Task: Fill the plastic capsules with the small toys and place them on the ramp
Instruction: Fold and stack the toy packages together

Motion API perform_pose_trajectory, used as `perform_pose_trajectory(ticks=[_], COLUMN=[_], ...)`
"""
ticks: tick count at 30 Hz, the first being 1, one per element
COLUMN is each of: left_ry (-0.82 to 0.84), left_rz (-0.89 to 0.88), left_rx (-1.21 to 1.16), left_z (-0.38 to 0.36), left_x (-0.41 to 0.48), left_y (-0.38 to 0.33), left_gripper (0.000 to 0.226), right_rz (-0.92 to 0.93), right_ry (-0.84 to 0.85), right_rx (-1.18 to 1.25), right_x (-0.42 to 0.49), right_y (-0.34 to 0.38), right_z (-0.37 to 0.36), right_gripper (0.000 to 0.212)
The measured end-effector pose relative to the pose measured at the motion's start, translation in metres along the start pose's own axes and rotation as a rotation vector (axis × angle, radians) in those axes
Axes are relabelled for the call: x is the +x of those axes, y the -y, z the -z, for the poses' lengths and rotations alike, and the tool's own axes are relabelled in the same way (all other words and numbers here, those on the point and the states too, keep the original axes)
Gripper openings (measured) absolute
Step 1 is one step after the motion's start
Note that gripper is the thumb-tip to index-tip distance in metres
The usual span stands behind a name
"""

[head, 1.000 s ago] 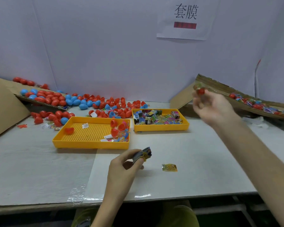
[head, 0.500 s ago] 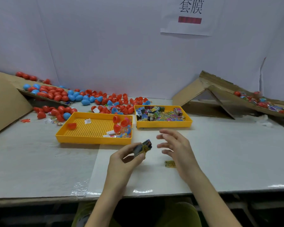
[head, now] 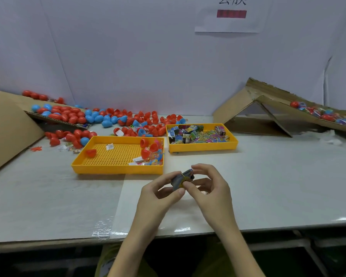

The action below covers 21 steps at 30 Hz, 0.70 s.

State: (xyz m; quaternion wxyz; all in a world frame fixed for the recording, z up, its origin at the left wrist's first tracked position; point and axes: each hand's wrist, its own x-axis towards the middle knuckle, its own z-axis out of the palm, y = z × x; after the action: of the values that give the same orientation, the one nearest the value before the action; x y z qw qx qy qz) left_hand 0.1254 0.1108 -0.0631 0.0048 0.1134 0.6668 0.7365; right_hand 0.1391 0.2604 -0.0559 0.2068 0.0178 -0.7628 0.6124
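Over the table's front middle, my left hand grips a small grey stack of folded toy packets. My right hand meets it from the right, thumb and forefinger pinching the stack's yellow-edged front piece. Red and blue plastic capsules lie heaped at the back left. A yellow tray holds a few red capsule halves and small colourful toys at its right end. A second yellow tray is full of small printed packets. The cardboard ramp at the right carries several filled capsules.
A cardboard sheet leans at the far left, with a cardboard chute of capsules behind it. A white wall with a paper sign closes the back. The table's front edge runs just under my wrists.
My right hand came back from the ramp, where it held a red capsule, and now pinches the stack in my left hand. The packet on the table is now hidden behind my right hand.
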Motion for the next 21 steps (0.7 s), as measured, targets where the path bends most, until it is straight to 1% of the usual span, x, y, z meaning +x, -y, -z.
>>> perform_pose_trajectory(ticks=[3, 8, 11, 13, 16, 18, 21], left_ry=[0.044, 0.095, 0.100, 0.064, -0.006, 0.006, 0.034], left_rz=[-0.004, 0.003, -0.007, -0.019, -0.040, -0.038, -0.043], left_rx=[-0.022, -0.081, -0.032, 0.002, -0.027, -0.049, -0.045], left_z=[0.001, 0.003, 0.002, 0.000, -0.001, 0.000, 0.000], left_x=[0.000, 0.000, 0.000, -0.001, -0.003, -0.003, -0.003], left_y=[-0.001, -0.001, -0.002, -0.003, -0.004, -0.004, -0.003], left_gripper=[0.043, 0.051, 0.055, 0.049, 0.032, 0.028, 0.029], right_rz=[0.007, 0.005, -0.009, -0.028, -0.050, -0.055, -0.051], right_ry=[0.029, 0.021, 0.037, 0.077, 0.131, 0.150, 0.180], right_rx=[0.036, 0.140, 0.169, 0.192, 0.274, 0.330, 0.349], right_x=[0.001, 0.002, 0.002, 0.002, 0.002, 0.002, 0.003], right_y=[-0.002, -0.005, -0.006, -0.005, -0.002, -0.002, -0.003], right_z=[0.002, 0.008, 0.010, 0.010, 0.010, 0.012, 0.013], right_gripper=[0.041, 0.024, 0.022, 0.022, 0.019, 0.019, 0.020])
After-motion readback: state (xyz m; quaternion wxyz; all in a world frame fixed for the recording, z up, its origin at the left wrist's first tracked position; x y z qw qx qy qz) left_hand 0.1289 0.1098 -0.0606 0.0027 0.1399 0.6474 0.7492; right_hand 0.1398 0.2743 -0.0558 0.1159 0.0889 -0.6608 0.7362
